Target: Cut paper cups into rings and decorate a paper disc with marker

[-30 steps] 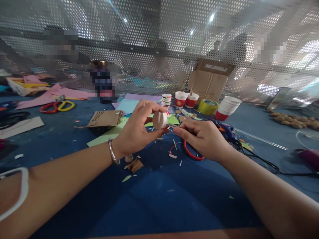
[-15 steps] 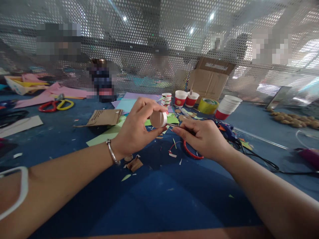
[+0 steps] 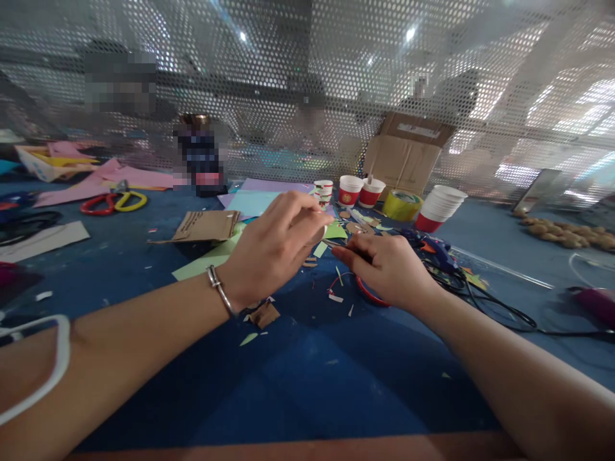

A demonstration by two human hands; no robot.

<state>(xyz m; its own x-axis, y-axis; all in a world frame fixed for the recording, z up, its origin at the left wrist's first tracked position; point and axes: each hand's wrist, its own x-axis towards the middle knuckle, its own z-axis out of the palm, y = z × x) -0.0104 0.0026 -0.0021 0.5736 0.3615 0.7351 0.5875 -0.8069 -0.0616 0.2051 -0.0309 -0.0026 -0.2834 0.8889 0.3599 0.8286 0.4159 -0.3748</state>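
A white piece (image 3: 323, 233) is clamped in the left hand (image 3: 271, 256), fingers curled over it; only a pale curved edge is left uncovered, and the thumb is hidden. It is held above the blue table (image 3: 298, 384), mid-view, just beside the metal tip in the other grip; whether they touch cannot be told. By the right hand (image 3: 389, 272), red-handled scissors (image 3: 368, 294) are pinched between thumb and fingers, a red loop showing below. Paper scraps (image 3: 335, 298) are scattered beneath. A blue glue gun (image 3: 439, 251) is seen beyond the right hand, a flattened cardboard piece (image 3: 206, 226) beyond the left wrist. Farther back, two red-and-white cups (image 3: 349, 191) are placed near a yellow tape roll (image 3: 401, 205); behind, a mesh screen (image 3: 273, 70) is noted.
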